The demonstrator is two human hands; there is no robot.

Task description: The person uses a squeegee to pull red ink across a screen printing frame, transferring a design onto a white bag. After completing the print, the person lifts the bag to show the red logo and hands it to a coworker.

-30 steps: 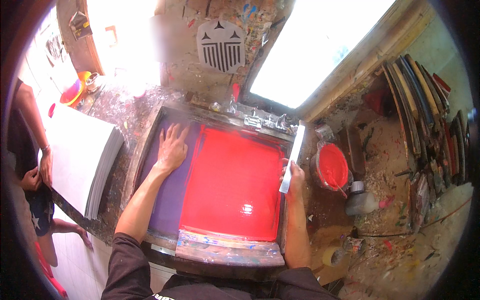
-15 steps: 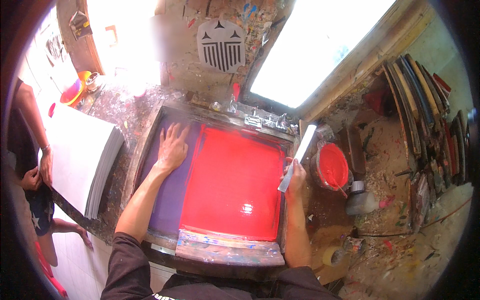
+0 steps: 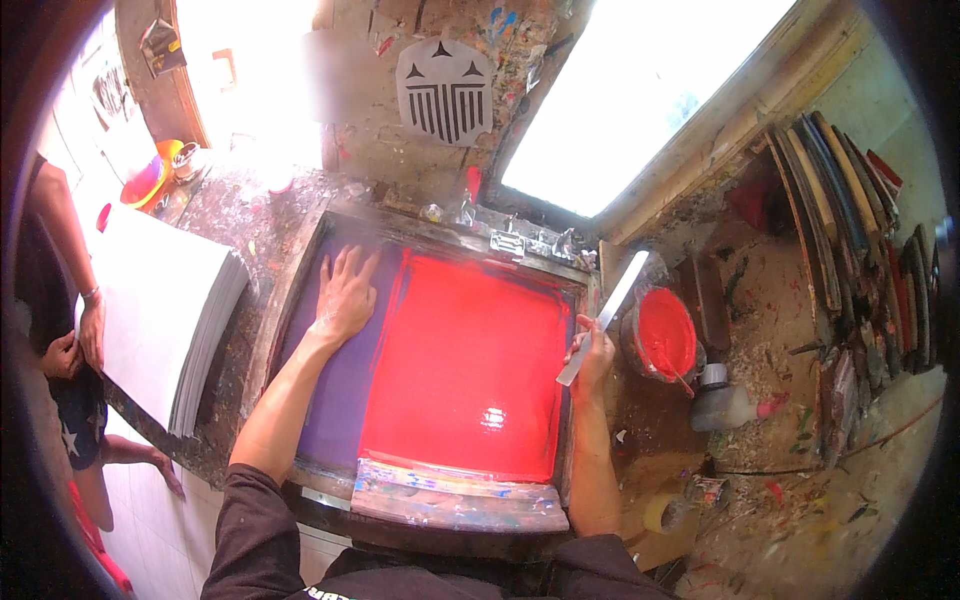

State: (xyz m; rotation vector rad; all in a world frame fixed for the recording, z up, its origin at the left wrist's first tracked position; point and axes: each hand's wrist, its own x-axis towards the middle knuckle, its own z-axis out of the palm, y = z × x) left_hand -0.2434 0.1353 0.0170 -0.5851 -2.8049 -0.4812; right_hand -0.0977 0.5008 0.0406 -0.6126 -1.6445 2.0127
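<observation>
In front of me lies a screen printing frame [image 3: 288, 300] with a wooden border. Red ink [image 3: 465, 370] covers most of its mesh, and a purple strip [image 3: 335, 410] shows along the left. My left hand [image 3: 346, 295] is open on the purple strip, palm down, fingers spread. Over the frame's right edge, my right hand [image 3: 590, 358] is shut on a long, flat, silver strip [image 3: 622, 293] that looks like a metal ruler, slanting up and to the right. A paint-stained wooden squeegee [image 3: 460, 500] lies across the near end of the red ink.
A tub of red ink [image 3: 667, 335] stands right of the frame, beside a clear bottle [image 3: 722, 405] and a tape roll [image 3: 665, 513]. Metal hinge clamps [image 3: 508, 242] line the far edge. Left is a white paper stack [image 3: 165, 310], with another person's hand [image 3: 92, 335] at it.
The silver strip's upper end has tipped to the right, and my right hand has turned slightly with it. My left hand stays in place on the purple strip.
</observation>
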